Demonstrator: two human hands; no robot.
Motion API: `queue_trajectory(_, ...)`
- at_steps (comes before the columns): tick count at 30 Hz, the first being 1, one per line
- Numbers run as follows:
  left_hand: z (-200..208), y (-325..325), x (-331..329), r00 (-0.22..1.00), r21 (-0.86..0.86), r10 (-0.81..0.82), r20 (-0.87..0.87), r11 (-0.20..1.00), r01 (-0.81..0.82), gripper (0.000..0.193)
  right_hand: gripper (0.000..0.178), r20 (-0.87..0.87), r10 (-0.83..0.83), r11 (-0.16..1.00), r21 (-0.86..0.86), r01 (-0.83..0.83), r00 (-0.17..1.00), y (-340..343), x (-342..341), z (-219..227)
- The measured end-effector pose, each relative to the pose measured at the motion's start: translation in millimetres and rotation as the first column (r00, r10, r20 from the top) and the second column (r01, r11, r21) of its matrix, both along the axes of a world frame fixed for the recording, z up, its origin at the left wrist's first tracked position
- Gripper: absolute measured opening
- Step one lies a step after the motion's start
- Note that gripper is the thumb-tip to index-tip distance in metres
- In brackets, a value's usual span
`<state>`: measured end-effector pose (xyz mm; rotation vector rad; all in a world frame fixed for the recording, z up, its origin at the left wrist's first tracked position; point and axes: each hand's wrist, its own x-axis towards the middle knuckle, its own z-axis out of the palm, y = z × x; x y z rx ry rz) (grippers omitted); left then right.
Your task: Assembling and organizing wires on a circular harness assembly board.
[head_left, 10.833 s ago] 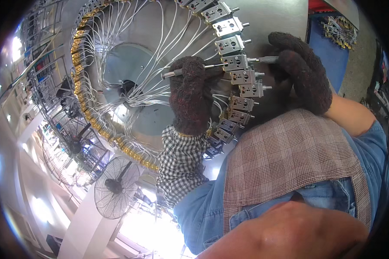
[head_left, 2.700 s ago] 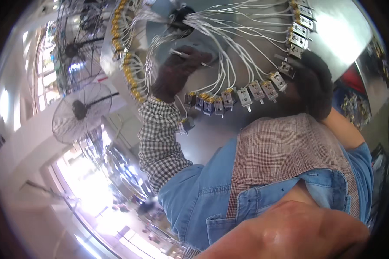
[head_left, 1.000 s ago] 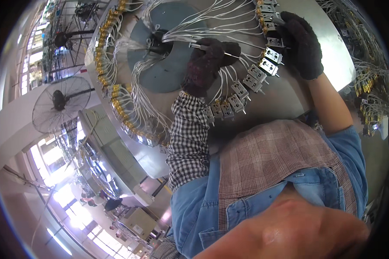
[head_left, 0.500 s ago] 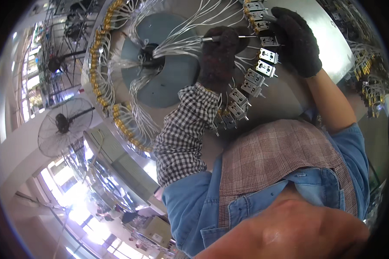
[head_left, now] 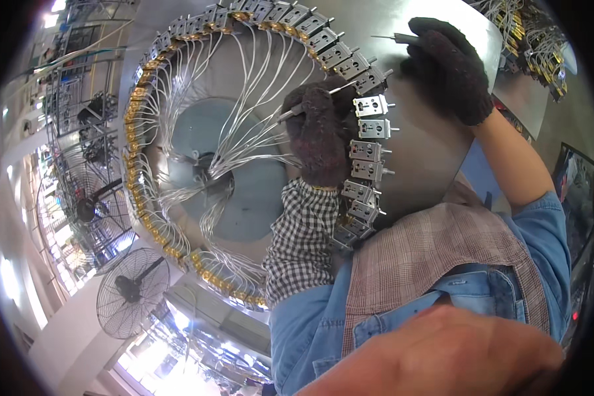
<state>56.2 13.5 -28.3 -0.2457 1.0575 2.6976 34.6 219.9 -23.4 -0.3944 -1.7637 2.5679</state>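
My left hand (head_left: 320, 138), in a dark knit glove, is closed on a slim grey screwdriver-like tool (head_left: 292, 113). Its thin tip angles up and right to the inner side of the ring of silver metal units (head_left: 373, 129); whether it touches one cannot be told. White wires (head_left: 244, 158) run from the units to a round grey hub, some passing behind that hand. Outside the ring, my right hand (head_left: 450, 69), also gloved, grips a second slim tool with a dark body (head_left: 406, 39). That tool's thin tip points left, apart from the units.
The grey metal tabletop (head_left: 419, 142) lies under the ring. Yellow-brass connectors (head_left: 135, 125) line the ring's left side. Bundles of wired parts (head_left: 541, 49) hang at the upper right. A black wire-cage fan (head_left: 131, 288) stands at the lower left.
The view has shifted, bringing more of the ring's far side into sight. The right hand's tool has come away from the units. The left tool has tilted from level to slanting upward.
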Motion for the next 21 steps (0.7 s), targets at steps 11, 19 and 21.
queue_trajectory(11, 2.1, -6.1, 0.7, 0.989, -0.181, 0.144, -0.042, 0.972, -0.149, 0.020, 0.034, -0.017, 0.246, 0.968, 0.061, -0.245, 0.969, 22.4, -2.1, -5.0)
queue_trajectory(19, -4.6, 3.8, -0.3, 0.973, -0.084, 0.228, -0.036, 0.970, -0.230, 0.015, 0.033, 0.071, 0.346, 0.938, -0.022, -0.345, 0.936, 28.6, -13.8, -2.0)
queue_trajectory(21, -5.1, 7.8, -0.5, 0.958, -0.085, 0.285, -0.032, 0.954, -0.287, 0.016, 0.033, 0.095, 0.363, 0.932, -0.048, -0.360, 0.927, 29.4, -17.0, -1.0)
